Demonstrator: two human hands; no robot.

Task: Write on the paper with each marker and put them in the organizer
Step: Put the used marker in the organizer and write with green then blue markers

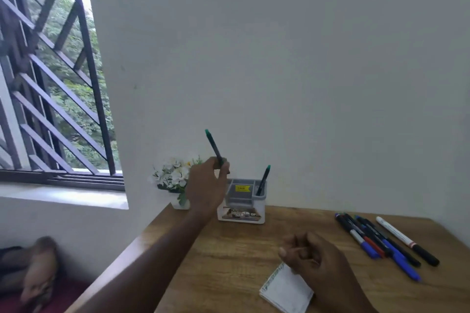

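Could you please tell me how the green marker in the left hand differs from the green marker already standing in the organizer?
The held marker is pinched by the left hand in the air above the organizer; the stored marker stands in the organizer's right rear compartment, untouched. The held marker leans left, while the stored marker leans right. Both have dark barrels and green top ends.

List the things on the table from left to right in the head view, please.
flower pot → organizer → paper → group of markers → white marker with black cap
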